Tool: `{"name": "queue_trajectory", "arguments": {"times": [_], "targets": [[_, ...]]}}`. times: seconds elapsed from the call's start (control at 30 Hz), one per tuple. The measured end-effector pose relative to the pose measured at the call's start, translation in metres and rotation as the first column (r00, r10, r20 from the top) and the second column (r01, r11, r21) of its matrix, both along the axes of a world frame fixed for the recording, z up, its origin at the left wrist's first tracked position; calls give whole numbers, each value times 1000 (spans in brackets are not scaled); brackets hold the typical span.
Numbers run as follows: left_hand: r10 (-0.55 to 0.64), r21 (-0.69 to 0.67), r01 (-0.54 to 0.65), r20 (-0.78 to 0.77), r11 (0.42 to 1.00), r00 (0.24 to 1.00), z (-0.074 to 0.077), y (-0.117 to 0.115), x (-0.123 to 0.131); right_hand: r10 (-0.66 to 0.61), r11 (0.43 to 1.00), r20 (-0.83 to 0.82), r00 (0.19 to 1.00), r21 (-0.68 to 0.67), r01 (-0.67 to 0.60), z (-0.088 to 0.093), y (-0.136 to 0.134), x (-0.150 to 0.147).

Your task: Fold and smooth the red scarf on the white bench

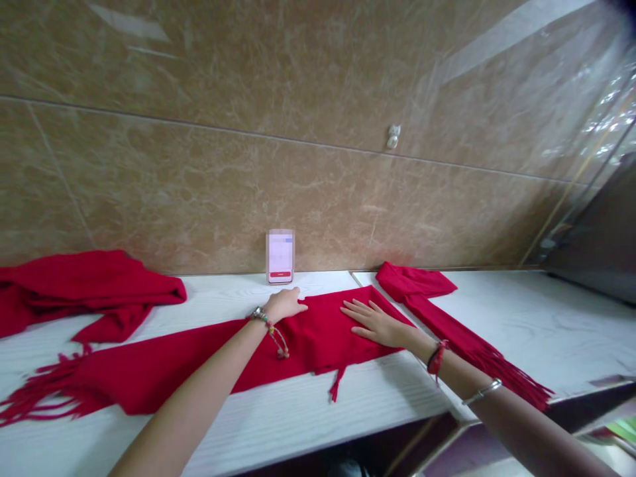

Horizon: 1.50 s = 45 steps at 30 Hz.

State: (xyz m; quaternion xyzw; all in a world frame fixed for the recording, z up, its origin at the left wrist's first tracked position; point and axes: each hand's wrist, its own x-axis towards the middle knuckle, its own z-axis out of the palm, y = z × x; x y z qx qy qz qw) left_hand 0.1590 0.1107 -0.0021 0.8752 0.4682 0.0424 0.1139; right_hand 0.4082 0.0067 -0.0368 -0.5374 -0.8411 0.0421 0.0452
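Observation:
A long red scarf [199,358] with fringed ends lies stretched across the white table [308,411], folded back at its right part. My left hand [284,305] rests on the scarf's far edge, fingers together and lying flat, just in front of a phone. My right hand [373,320] lies flat on the scarf with fingers spread, pointing left. Both wrists wear bracelets. A tassel [336,384] hangs off the scarf's near edge between my arms.
A phone [280,257] stands upright against the marble wall. A bunched pile of red scarves [84,285] lies at the far left. The table's front edge runs close below my arms; a dark panel [601,245] sits at the right.

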Motion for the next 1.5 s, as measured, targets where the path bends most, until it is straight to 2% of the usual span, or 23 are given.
{"name": "queue_trajectory", "arguments": {"times": [0.1,0.2,0.3,0.47,0.57,0.67,0.8,0.9,0.97,1.0,1.03,1.07,1.13,1.23,1.33,1.5], "targets": [[-95,-92,102,80,991,992,4,19,-11,19,998,2,1000,-65,-19,10,0,-5],[-143,-176,180,206,968,968,5,22,-13,3,995,-17,1000,-98,-5,15,-4,-18],[-101,-179,149,253,972,962,4,21,-9,-2,997,11,1000,-75,3,10,-9,-30],[-58,-55,81,330,995,942,-1,28,-8,-10,994,70,998,-110,18,4,-14,-32],[-33,-47,50,307,998,951,-9,34,-12,-14,990,91,996,-138,26,6,-15,-30],[-60,-69,80,247,994,967,-17,37,-17,-27,991,91,995,-125,39,8,-18,-31],[-74,-68,85,158,994,985,-14,35,-21,-17,1000,-16,1000,9,17,12,-31,-41],[-45,34,40,141,999,989,1,18,-17,60,997,-81,995,47,-57,19,-42,-49],[-88,124,73,121,990,989,15,-3,-10,85,996,-87,993,20,-84,25,-47,-51],[-165,172,151,75,974,983,21,-17,-5,88,996,-85,993,6,-88,28,-48,-50],[-275,160,269,12,950,961,26,-31,0,88,996,-82,993,-3,-88,30,-49,-47],[-375,86,377,-46,922,926,30,-45,5,88,996,-81,993,-9,-89,32,-49,-44],[-466,-19,468,-148,883,873,34,-70,13,86,996,-74,993,-2,-87,34,-49,-36],[-440,-3,455,-255,891,861,31,-89,21,51,997,-63,997,68,-47,30,-50,-27],[-408,24,433,-292,901,865,26,-93,23,13,990,-73,997,138,-3,26,-49,-24],[-346,116,369,-180,922,921,24,-103,31,-84,962,-212,974,237,135,30,-38,-24]]}}
